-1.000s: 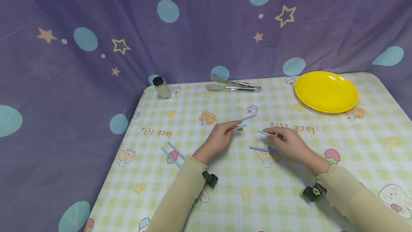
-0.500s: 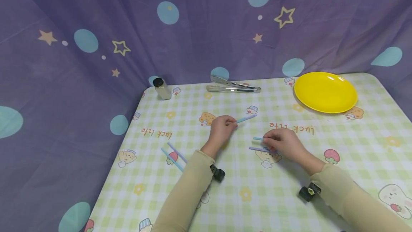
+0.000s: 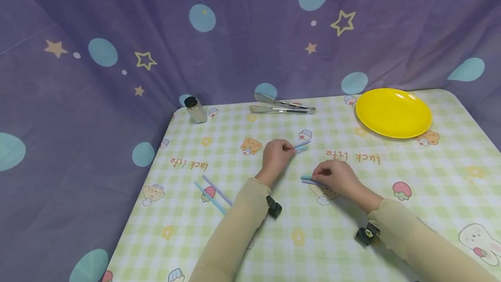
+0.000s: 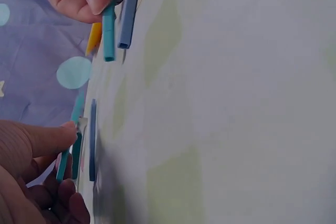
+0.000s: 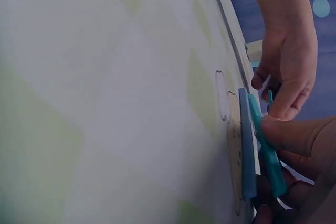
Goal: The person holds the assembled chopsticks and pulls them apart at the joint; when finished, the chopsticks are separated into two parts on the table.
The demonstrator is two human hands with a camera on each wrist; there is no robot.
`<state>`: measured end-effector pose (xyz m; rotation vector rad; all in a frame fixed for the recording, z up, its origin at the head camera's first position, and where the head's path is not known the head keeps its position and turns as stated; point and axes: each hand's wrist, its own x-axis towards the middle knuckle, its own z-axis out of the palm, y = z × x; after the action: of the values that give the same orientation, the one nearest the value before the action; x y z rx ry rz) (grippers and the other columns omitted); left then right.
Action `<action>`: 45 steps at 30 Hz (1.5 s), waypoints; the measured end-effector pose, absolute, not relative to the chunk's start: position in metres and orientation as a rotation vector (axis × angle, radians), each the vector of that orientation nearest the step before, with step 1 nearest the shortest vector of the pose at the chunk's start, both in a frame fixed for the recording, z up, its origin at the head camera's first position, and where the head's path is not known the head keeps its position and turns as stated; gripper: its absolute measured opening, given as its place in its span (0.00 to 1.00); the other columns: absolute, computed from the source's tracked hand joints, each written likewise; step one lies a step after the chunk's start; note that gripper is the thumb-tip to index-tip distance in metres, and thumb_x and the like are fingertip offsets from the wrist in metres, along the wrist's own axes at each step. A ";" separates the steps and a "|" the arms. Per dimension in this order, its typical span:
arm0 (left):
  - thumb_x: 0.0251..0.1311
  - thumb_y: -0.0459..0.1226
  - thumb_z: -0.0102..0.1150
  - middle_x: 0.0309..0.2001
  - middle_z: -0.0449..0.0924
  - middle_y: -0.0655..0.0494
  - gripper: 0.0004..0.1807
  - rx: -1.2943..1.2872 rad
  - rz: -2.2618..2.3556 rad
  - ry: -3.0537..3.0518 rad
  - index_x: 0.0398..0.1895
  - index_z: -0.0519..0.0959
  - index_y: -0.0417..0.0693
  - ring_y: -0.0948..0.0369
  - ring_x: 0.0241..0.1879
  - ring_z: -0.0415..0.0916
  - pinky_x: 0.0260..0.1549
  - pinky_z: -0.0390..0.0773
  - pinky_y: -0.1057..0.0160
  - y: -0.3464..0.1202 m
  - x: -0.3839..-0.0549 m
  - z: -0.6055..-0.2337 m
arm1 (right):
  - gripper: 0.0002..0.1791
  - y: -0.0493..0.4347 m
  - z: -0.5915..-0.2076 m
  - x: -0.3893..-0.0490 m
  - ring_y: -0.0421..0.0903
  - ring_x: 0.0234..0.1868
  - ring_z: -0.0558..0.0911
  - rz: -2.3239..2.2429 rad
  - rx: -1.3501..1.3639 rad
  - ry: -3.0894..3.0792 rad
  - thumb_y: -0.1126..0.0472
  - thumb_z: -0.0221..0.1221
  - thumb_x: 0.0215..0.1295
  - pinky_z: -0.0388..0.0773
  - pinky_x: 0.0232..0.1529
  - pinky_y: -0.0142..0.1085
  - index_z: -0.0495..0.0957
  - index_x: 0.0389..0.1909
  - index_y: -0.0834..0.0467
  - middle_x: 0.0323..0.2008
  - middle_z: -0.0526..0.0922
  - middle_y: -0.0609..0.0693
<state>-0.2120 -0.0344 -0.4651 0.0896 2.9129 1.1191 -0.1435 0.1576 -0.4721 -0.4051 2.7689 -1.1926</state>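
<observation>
My left hand pinches a thin teal stick between thumb and fingers, low over the tablecloth. Close beside it lies a blue-purple stick; in the head view the pair point to the right, almost together. My right hand pinches another teal stick, tilted slightly, right alongside a blue-purple stick on the cloth. The ends of this pair look square and hollow in the left wrist view. Fingers hide part of both held sticks.
Another teal stick and purple stick lie left of my left forearm, which partly covers them. Behind stand a black-capped jar, metal tongs and a yellow plate. A purple curtain borders the table.
My right hand has lowered its teal stick toward me, bringing it beside the purple one. My left hand has shifted slightly, then right, its stick staying near the far purple stick.
</observation>
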 end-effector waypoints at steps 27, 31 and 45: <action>0.51 0.43 0.73 0.25 0.77 0.65 0.10 -0.024 0.834 3.008 0.20 0.81 0.57 0.61 0.34 0.73 0.39 0.73 0.62 -0.018 -0.229 -0.469 | 0.04 0.160 -0.474 -0.147 0.38 0.28 0.76 -1.088 -0.456 2.707 0.60 0.65 0.61 0.73 0.37 0.39 0.83 0.27 0.51 0.25 0.81 0.39; 0.51 0.43 0.74 0.25 0.76 0.64 0.11 -0.028 0.810 3.019 0.20 0.80 0.56 0.61 0.34 0.72 0.38 0.73 0.62 -0.017 -0.229 -0.469 | 0.05 0.161 -0.475 -0.148 0.38 0.29 0.76 -1.090 -0.476 2.708 0.60 0.65 0.62 0.74 0.38 0.39 0.83 0.27 0.51 0.25 0.82 0.39; 0.52 0.43 0.72 0.28 0.76 0.62 0.10 -0.021 0.796 3.019 0.22 0.78 0.55 0.59 0.37 0.72 0.41 0.72 0.60 -0.024 -0.227 -0.459 | 0.05 0.161 -0.473 -0.148 0.39 0.30 0.76 -1.066 -0.452 2.694 0.59 0.64 0.63 0.73 0.40 0.40 0.84 0.27 0.50 0.27 0.82 0.39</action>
<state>-0.2269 -0.0238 -0.4586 -0.0206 3.0189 0.7957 -0.1479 0.1609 -0.4729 -0.4516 2.6945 -1.0660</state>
